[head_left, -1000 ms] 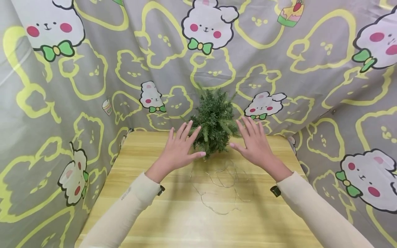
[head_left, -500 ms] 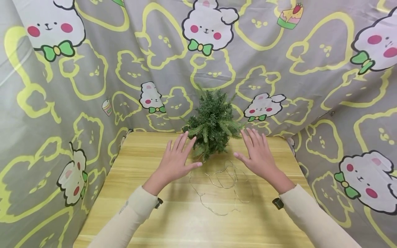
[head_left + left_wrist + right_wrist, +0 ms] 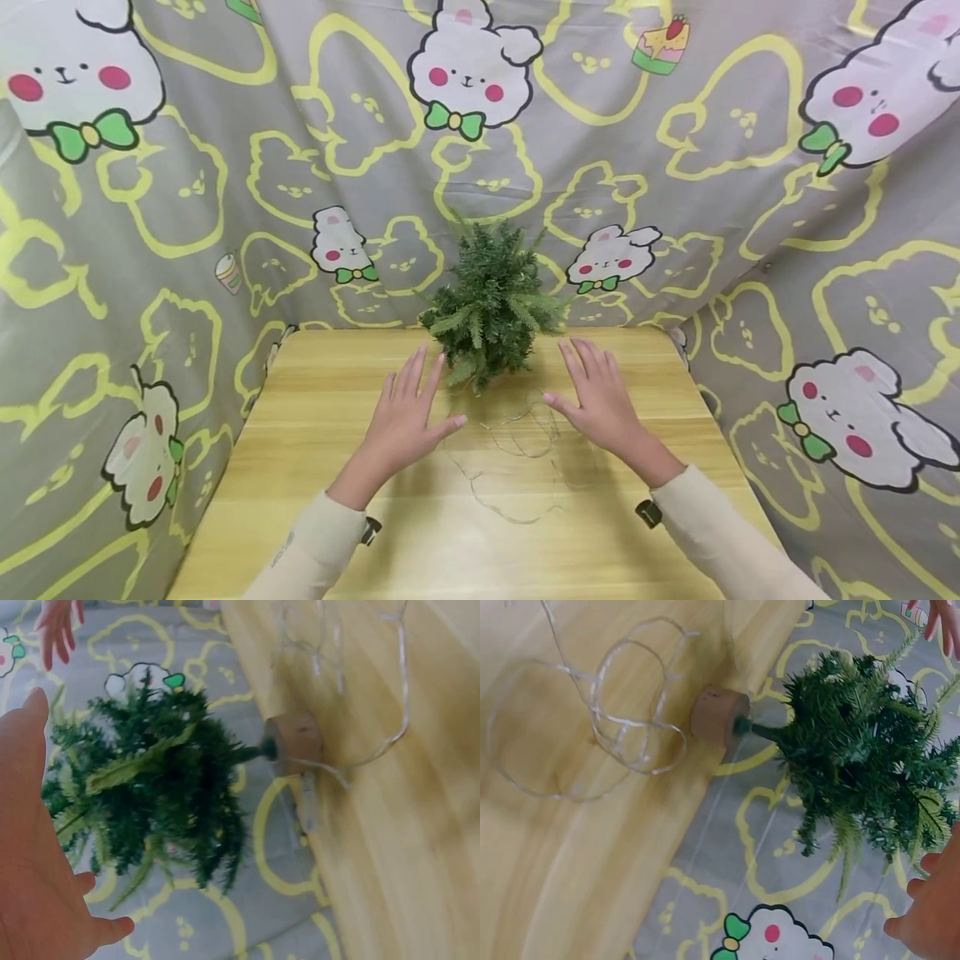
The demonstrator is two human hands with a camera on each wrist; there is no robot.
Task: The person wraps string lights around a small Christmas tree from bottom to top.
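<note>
A small artificial Christmas tree (image 3: 491,304) stands upright near the table's back edge. Both wrist views show its short trunk set in a round brown base (image 3: 714,718). My left hand (image 3: 405,421) hovers in front of the tree to its left, fingers spread and holding nothing. On the other side, the right hand (image 3: 602,404) is likewise raised with extended fingers, apart from the branches. Between the hands, a thin, clear wire string (image 3: 517,454) lies in loose loops on the tabletop. In the left wrist view, one strand of the wire (image 3: 401,682) runs up to the base.
The wooden table (image 3: 300,467) reaches back to a grey curtain (image 3: 397,183) printed with rabbits, which also hangs along the left and right sides. Dark bands with small devices sit at the left wrist (image 3: 371,531) and the right wrist (image 3: 648,514).
Both hands have drawn back from the tree toward the person, fingers still extended. The head view has shifted slightly. Tree and wire appear to stay where they were on the table.
</note>
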